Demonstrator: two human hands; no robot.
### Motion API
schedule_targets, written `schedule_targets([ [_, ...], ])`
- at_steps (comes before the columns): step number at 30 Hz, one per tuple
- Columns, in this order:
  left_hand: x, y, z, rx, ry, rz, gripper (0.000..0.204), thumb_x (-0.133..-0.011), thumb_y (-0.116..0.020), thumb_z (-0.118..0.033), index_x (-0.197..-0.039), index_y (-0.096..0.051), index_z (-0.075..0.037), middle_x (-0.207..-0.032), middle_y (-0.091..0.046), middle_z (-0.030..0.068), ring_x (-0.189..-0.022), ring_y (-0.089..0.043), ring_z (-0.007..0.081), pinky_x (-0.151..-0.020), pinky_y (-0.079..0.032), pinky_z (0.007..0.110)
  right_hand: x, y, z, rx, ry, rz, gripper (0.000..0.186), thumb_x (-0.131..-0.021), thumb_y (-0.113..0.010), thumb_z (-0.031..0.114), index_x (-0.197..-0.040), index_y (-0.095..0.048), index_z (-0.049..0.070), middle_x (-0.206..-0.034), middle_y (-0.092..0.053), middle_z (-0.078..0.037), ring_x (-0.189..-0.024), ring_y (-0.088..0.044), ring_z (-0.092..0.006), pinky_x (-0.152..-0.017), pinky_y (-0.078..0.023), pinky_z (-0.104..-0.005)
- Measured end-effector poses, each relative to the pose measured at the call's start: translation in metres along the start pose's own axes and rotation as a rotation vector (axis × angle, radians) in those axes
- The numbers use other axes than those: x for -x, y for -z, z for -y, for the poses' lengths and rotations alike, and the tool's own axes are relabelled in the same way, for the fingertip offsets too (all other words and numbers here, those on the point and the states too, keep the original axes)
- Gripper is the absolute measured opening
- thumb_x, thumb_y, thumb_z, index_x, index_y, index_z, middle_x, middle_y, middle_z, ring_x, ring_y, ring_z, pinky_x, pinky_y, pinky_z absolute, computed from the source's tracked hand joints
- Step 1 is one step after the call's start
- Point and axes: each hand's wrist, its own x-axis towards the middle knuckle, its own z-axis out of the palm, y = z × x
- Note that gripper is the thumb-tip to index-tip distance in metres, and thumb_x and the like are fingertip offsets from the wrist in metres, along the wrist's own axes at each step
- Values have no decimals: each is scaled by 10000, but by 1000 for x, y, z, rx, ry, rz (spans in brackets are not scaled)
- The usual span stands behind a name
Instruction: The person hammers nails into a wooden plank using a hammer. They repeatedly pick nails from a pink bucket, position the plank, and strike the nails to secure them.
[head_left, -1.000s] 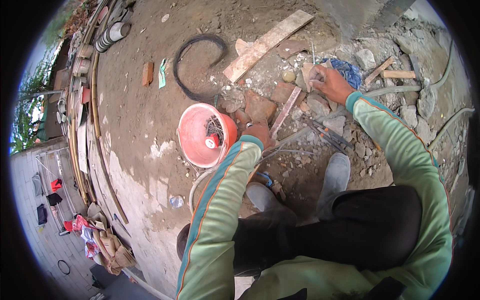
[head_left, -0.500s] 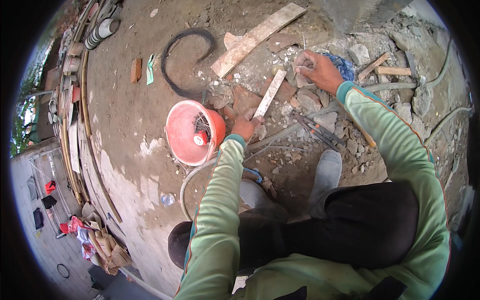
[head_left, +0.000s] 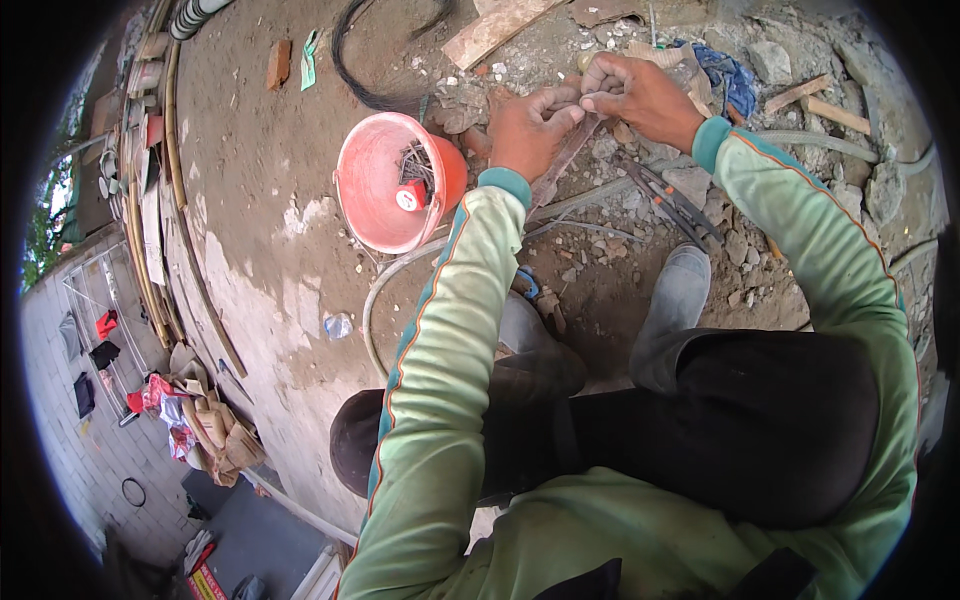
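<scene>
My left hand (head_left: 535,132) and my right hand (head_left: 640,98) meet above the rubble, fingertips pinched together. Whatever lies between the fingertips is too small to make out. Below them runs a narrow, pale pinkish strip (head_left: 568,163), smeared by motion; whether my left hand grips it cannot be told. Left of my left wrist stands a red bucket (head_left: 365,190), with a heap of nails (head_left: 414,165) and a small red and white object (head_left: 410,196) inside. A long-handled pincer-like tool (head_left: 672,203) lies on the ground in front of my right boot (head_left: 672,300).
A pale hose (head_left: 380,290) curves around the bucket and through the rubble. Beyond lie a coil of dark wire (head_left: 350,75), a plank (head_left: 500,30), a brick (head_left: 279,64) and blue plastic (head_left: 728,80). Broken stones (head_left: 885,190) and wood pieces (head_left: 835,115) are at right.
My left hand, which held a narrow pale strip, has come over to my right hand, and their fingertips now meet. The ground and bucket sit higher in the view.
</scene>
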Motion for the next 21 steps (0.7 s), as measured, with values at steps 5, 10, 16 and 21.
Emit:
schedule_targets([
  [5, 14, -31, 11, -48, 50, -271, 190, -946, -657, -120, -1074, -714, 7, -948, -740, 207, -860, -727, 293, -792, -552, 381, 1, -3, 7, 4, -153, 69, 137, -953, -694, 153, -966, -612, 45, -791, -615, -27, -705, -585, -107, -639, -486, -282],
  [10, 43, -110, 3, 31, 40, -635, 180, -973, -609, -110, -1089, -663, 17, -951, -670, 216, -847, -647, 405, -788, -509, 449, 13, -8, -1, -118, -226, 205, 114, -963, -674, 94, -960, -585, 23, -818, -594, 2, -700, -550, -85, -638, -481, -272],
  [16, 84, -113, 13, 49, 182, -608, 151, -945, -621, -114, -1040, -631, 3, -1057, -612, 254, -994, -603, 460, -868, -477, 516, 18, -24, 3, 81, -176, 332, 154, -941, -711, 94, -1032, -608, 24, -897, -609, 2, -808, -567, -93, -729, -485, -270],
  [21, 104, -91, 29, -85, 209, -781, 147, -937, -638, -127, -1024, -608, -13, -1053, -602, 228, -970, -605, 463, -834, -482, 532, -14, -29, -9, 1005, 528, 137, 379, -963, -683, 183, -1316, -624, 60, -1214, -663, -142, -1195, -589, -328, -1058, -449, -452],
])
